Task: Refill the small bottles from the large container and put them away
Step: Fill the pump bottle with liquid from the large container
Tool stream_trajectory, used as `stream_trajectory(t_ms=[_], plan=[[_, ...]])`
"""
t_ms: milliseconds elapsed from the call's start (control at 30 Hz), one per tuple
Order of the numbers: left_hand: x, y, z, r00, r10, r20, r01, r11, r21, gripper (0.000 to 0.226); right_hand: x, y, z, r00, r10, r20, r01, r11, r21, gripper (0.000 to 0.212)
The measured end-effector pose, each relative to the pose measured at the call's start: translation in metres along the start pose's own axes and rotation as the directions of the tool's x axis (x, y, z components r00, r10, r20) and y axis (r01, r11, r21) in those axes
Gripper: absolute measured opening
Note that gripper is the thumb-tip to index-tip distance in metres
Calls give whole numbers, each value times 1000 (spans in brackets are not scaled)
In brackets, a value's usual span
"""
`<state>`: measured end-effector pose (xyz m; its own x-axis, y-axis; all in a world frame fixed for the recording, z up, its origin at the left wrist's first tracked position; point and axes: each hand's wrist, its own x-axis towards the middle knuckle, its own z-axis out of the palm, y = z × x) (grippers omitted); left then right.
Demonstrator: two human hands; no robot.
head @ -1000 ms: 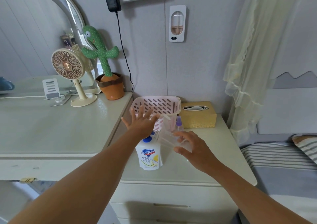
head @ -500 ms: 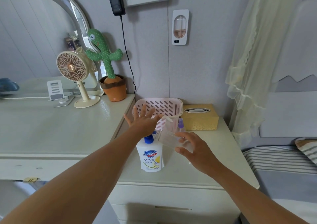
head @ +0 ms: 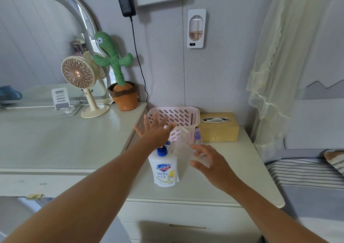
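Head view: left hand [head: 156, 133], fingers spread apart, hovers above the soap container [head: 163, 171]; right hand [head: 214, 166] clasps a tilted clear bottle [head: 183, 150] at its two o'clock, pink basket [head: 175, 113] at twelve.

Only the soap bottle on the counter has a label that can be read.

The white bottle [head: 163, 170] with the blue cap, standing on the counter [head: 232, 177], carries a blue shield badge [head: 163, 167] with the brand "Safeguard" in white letters. Under it "99.9" is printed large with a small "%" beside it. Below that is a short line of Chinese characters that look like 洗手液. Finer print at the foot of the label is too small to read, as is a tiny mark on the stem of the fan [head: 78, 75].
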<state>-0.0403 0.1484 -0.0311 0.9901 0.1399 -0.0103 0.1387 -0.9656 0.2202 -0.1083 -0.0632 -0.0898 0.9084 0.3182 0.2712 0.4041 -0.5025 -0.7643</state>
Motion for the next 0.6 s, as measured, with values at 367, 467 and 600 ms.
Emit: stream_trajectory(t_ms=[367, 467, 600], plan=[[-6, -2, 16, 999, -25, -25, 25, 1000, 4, 62, -7, 7, 8, 1000, 25, 8, -26, 999, 35, 39], [-6, 1, 13, 1000, -21, -18, 22, 1000, 21, 63, -8, 7, 10, 1000, 29, 6, -29, 999, 40, 38], [-5, 3, 0, 999, 3, -39, -1, 998, 67, 64, -5, 0, 4, 1000, 19, -4, -19, 999, 33, 35]])
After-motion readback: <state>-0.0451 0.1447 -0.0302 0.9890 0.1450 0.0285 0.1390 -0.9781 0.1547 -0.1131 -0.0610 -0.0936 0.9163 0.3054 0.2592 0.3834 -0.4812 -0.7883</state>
